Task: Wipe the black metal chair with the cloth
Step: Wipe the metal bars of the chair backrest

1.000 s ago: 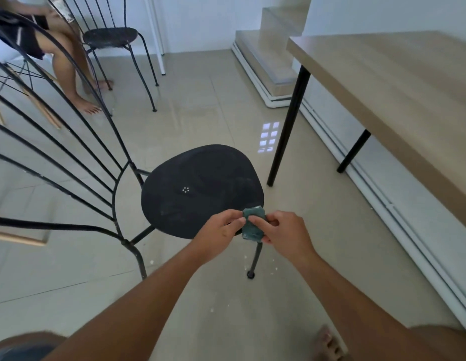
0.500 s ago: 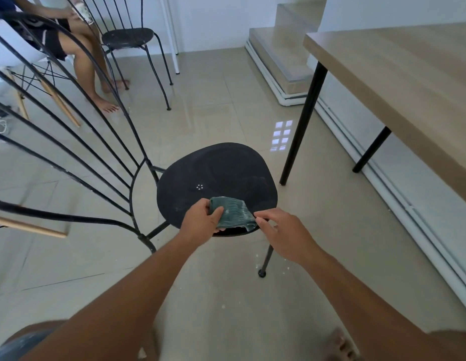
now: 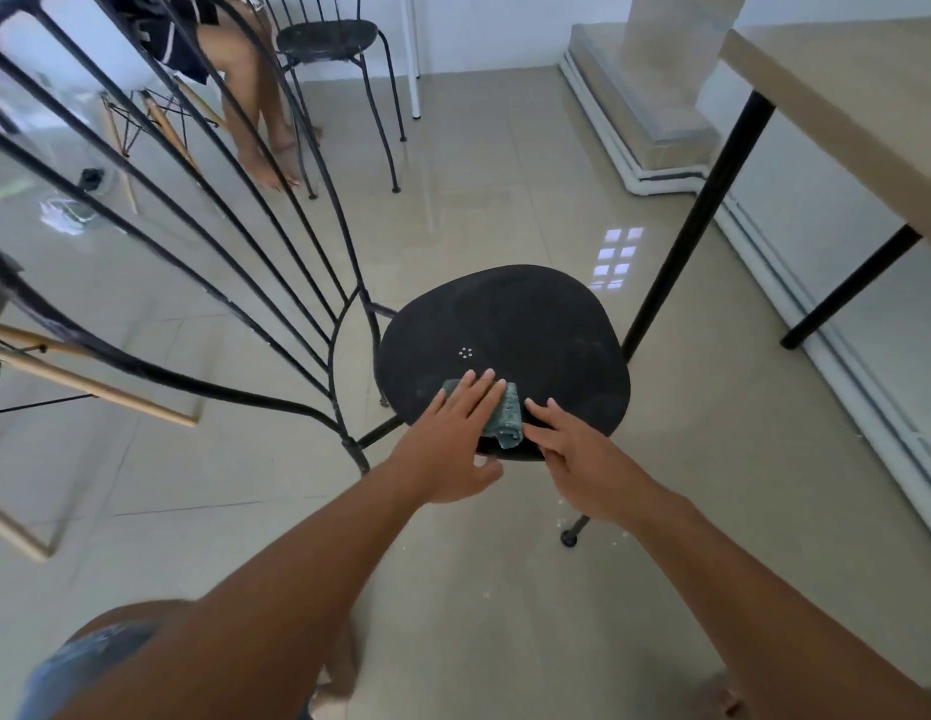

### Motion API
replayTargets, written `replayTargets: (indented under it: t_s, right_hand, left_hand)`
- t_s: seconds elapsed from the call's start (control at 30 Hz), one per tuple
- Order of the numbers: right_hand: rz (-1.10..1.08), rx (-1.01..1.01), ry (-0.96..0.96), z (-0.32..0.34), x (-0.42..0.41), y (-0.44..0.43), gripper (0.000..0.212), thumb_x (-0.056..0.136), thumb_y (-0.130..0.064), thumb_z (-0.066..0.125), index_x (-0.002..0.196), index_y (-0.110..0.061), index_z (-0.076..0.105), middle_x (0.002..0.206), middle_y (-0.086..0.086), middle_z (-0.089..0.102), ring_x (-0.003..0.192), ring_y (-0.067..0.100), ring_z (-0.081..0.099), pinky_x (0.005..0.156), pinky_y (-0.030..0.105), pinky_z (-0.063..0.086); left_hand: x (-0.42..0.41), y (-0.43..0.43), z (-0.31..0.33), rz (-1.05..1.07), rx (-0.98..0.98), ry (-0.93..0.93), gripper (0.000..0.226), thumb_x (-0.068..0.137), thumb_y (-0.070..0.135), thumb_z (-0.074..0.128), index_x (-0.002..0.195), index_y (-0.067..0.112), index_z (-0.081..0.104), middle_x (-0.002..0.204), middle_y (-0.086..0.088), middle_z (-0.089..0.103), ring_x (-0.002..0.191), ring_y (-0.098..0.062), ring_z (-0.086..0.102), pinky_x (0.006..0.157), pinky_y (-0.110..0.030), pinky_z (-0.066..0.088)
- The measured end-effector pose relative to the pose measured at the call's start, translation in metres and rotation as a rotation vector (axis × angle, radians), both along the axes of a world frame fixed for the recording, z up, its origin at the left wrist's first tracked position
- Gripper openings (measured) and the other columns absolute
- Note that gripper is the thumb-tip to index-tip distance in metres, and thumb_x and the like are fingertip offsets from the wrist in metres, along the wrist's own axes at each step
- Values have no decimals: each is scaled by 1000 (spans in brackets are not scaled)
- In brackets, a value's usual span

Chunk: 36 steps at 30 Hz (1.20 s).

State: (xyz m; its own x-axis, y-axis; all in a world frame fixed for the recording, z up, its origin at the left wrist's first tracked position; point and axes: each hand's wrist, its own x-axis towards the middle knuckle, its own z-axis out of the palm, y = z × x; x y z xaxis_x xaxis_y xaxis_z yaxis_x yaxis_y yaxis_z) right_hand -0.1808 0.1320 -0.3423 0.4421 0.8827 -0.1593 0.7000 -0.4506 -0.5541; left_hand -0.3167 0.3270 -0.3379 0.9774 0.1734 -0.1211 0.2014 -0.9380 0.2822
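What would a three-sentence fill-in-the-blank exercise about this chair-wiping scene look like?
1. The left hand lies flat on top of the ____.
2. The cloth lies on the ____ of the black metal chair.
3. The wooden-topped table on the right stands on legs coloured ____.

Missing words: cloth; seat; black.
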Motion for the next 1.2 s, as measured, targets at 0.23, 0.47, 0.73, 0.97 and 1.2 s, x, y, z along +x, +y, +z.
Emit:
replayTargets:
  t_s: [0.23,0.47,0.73,0.97,1.2]
  right_hand:
    - [2,114,81,3,7,19,50,111,1,43,146,-24,67,169,-8,45,157,4,24,131,26,20]
    - [-253,99,94,-4,-12,77,43,117,-27,36,157,-25,52,175,-11,35,167,13,15,134,48,-1]
    - [-270,-120,-182,-20,-34,104,59,115,-50,16,172,-40,8,181,-18,-6,168,14,-14,132,64,-10]
    - [-256,-101,-328,-27,-38,99,63,113,-53,5,173,-36,2,183,-13,-4,169,17,-12,134,62,-4]
    - [-266,-89,-387,-31,-40,101,62,114,-54,8,173,-34,7,183,-10,3,169,21,-5,134,63,3]
  left_hand:
    - [-12,-1,-28,46,124,-121,84,109,52,56,176,27,13,184,2,12,171,-22,12,138,-47,17]
    - [-50,21,-32,95,170,-129,70,110,5,51,174,12,23,182,-9,20,169,-27,21,137,-44,26]
    - [-81,33,-14,249,270,46,80,111,0,50,172,-5,-2,182,-25,0,170,-34,12,133,-41,30]
    - [-70,20,-7,349,232,109,79,112,3,51,169,-10,-3,179,-32,2,170,-40,11,135,-44,24]
    - [-67,20,0,353,174,139,85,110,1,58,169,-9,-2,179,-31,4,170,-39,13,132,-45,32]
